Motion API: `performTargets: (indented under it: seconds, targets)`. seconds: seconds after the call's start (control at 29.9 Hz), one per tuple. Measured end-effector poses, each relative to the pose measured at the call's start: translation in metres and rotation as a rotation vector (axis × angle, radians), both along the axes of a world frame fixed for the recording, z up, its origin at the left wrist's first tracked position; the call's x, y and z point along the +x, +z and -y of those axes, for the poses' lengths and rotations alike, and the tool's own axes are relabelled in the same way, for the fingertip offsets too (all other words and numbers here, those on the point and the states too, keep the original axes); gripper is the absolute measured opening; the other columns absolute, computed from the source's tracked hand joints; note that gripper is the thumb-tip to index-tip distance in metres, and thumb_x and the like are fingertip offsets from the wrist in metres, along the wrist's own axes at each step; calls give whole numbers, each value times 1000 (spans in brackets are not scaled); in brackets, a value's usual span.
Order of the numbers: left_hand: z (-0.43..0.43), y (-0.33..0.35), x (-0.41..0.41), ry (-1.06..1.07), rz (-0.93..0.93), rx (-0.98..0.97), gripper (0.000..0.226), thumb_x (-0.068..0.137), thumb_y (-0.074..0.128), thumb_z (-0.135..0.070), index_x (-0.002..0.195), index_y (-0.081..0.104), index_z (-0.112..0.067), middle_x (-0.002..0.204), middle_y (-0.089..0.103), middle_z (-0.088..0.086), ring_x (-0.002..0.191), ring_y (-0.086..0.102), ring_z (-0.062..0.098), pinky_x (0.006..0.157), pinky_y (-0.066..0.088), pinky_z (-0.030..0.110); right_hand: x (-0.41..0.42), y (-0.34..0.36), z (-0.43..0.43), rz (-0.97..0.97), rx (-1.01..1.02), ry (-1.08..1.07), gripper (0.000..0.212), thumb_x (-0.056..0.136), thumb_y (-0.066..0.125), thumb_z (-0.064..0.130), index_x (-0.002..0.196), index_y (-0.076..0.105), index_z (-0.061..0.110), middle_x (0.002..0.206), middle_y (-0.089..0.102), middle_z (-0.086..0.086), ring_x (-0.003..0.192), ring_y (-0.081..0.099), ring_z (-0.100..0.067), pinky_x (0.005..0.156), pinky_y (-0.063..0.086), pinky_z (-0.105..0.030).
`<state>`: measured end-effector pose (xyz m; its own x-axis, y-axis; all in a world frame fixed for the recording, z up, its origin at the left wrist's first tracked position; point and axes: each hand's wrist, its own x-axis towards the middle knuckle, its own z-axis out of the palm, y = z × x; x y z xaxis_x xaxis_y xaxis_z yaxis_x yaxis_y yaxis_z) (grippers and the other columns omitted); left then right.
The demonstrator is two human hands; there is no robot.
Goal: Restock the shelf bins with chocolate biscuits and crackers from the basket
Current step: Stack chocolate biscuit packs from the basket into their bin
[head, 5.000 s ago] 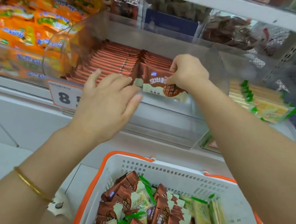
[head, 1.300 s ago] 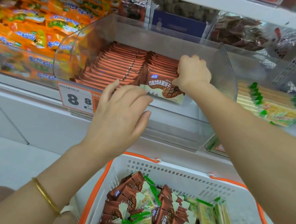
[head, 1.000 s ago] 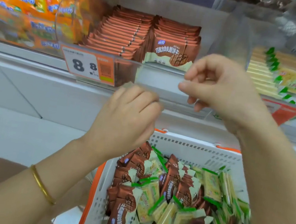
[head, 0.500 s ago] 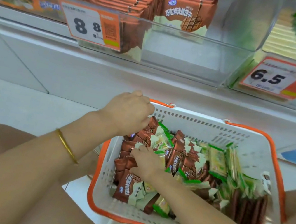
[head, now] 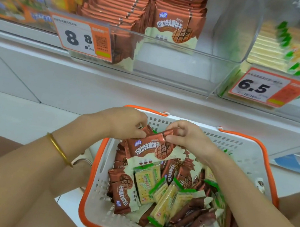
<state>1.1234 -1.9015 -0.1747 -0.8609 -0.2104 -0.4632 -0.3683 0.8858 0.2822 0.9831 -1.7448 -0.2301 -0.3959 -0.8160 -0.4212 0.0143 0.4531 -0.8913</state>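
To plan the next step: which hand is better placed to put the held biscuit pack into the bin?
Probably the right hand: it pinches the pack, below the free right side of the bin. The left hand sits under the full rows.

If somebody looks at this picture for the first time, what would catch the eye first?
Probably the two hands in the centre: the left hand and the right hand pinch the top edge of one brown chocolate biscuit packet over the white basket with its orange rim. After that, the 8.8 price tag and the 6.5 price tag, both orange, on the clear shelf bins above.
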Motion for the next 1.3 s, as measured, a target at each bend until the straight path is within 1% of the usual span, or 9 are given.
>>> performTargets:
  seconds: [0.1,0.23,0.4,0.5,0.57,0.74,0.87,1.0,1.3]
  targets:
    - [-4,9,-6,80,-127,177,37,93,56,-36,123,58,-16,119,61,2,107,57,16,92,46,31,-10,23,-7,68,-85,-63,18,82,66,1,96,61,12,76,73,-1,69,69,-13,65,52,-25]
    - [-13,24,-13,196,-257,466,24,89,64,-28,108,65,-15,98,70,3,87,68,16,83,55,38,-8,49,-4,136,-224,-105,23,75,68,3,96,60,8,73,71,-3,63,67,-14,56,53,-22]
    - [-9,46,-15,296,-315,636,16,90,62,-18,102,63,-7,93,72,9,75,70,14,70,57,28,-4,71,-4,184,-308,-174,28,71,67,17,98,60,12,77,71,-7,64,67,-17,61,55,-27]
    - [-7,61,-12,272,-357,655,16,89,63,-19,103,67,-12,92,73,8,79,71,17,72,56,29,-3,88,-8,16,-335,-147,31,71,70,19,101,63,17,88,71,-4,75,67,-15,70,56,-28]
    - [-7,72,-9,234,-402,600,13,85,68,-21,98,71,-19,85,74,0,75,70,11,69,55,24,-2,109,-7,-221,-282,-77,27,69,76,15,94,66,21,86,70,0,77,67,-11,74,56,-27]
    - [3,104,-5,316,-808,475,18,74,79,-20,89,70,-25,71,69,-6,66,62,0,64,51,15,-2,181,21,-583,-202,155,24,66,83,14,82,66,18,69,67,5,57,58,0,56,48,-17]
    - [26,104,-7,461,-1250,42,50,83,62,-30,129,48,-17,115,55,-5,109,52,11,95,42,26,-28,227,43,-674,-280,-75,15,74,79,15,80,65,18,68,69,4,62,67,-7,59,54,-29]
    - [43,88,-13,351,-1096,-299,40,89,46,-30,121,56,-10,119,58,8,112,50,29,95,34,36,-53,229,89,-881,-188,-159,15,78,77,19,91,68,17,84,65,4,73,65,-7,66,54,-25]
    - [34,68,-19,293,-915,-503,41,95,27,-36,98,66,-21,102,64,-5,104,55,22,100,22,38,-87,170,158,-1279,277,-38,18,82,71,17,93,57,16,103,60,-5,91,59,-26,70,43,-32]
